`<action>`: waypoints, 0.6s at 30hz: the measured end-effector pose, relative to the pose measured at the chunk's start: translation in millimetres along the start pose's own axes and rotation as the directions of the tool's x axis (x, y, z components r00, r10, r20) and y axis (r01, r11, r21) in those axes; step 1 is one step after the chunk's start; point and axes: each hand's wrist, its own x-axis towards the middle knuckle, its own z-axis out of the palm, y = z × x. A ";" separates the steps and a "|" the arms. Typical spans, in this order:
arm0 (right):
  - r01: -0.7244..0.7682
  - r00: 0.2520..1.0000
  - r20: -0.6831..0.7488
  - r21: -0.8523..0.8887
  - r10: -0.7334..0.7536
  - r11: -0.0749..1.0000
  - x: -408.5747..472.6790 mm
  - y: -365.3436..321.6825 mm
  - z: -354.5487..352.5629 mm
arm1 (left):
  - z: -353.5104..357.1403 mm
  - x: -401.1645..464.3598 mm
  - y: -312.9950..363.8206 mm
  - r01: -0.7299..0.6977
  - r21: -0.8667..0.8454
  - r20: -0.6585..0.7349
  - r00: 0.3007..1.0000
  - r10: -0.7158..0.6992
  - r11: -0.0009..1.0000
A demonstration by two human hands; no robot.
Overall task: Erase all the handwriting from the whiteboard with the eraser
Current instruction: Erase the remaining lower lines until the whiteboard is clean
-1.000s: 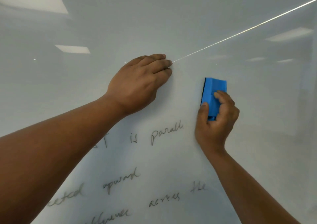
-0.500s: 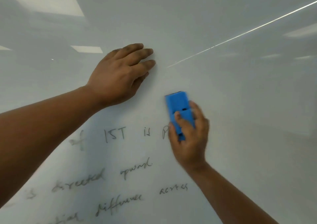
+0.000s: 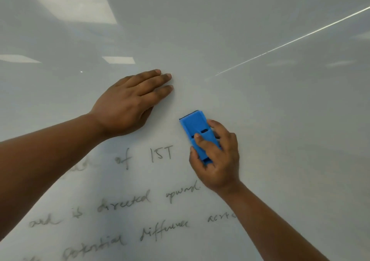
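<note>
Since the earlier frame, "is" and "parallel" are wiped away. The right hand [image 3: 217,158] grips the blue eraser [image 3: 197,131] against the whiteboard [image 3: 280,140]; remaining handwriting [image 3: 161,153] lies immediately left and below. The left hand [image 3: 130,102] rests flat, fingers extended.

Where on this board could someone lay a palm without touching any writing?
Bare: the whiteboard above the left hand, and the wide stretch right of the right hand gripping the blue eraser. Crowded: below both hands, from "of IST" down through the lower handwriting.
</note>
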 end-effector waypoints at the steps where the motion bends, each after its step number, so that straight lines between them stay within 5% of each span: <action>1: -0.041 0.998 -0.040 -0.001 0.041 0.999 5.7 7.3 -3.4 | -1.5 -4.0 -2.9 -0.006 -0.003 0.004 1.000 0.006 1.000; 5: -0.366 0.885 -0.290 0.052 0.364 0.929 32.0 19.6 -2.3 | -5.5 -18.1 -7.5 0.021 -0.013 -0.013 1.000 -0.021 1.000; 11: -0.116 0.992 -0.032 0.072 0.118 0.991 -0.8 -42.1 27.0 | -8.5 -21.9 -6.5 0.045 -0.048 -0.020 0.999 -0.046 0.998; 15: -0.312 0.921 -0.236 0.026 0.309 0.950 24.2 -3.7 8.4 | -8.8 -29.7 -9.7 0.025 -0.062 -0.050 0.998 -0.028 0.998; 18: -0.326 0.918 -0.235 0.015 0.320 0.945 19.4 -18.8 19.8 | -9.0 -34.9 -12.9 0.040 -0.070 -0.063 0.997 -0.045 0.997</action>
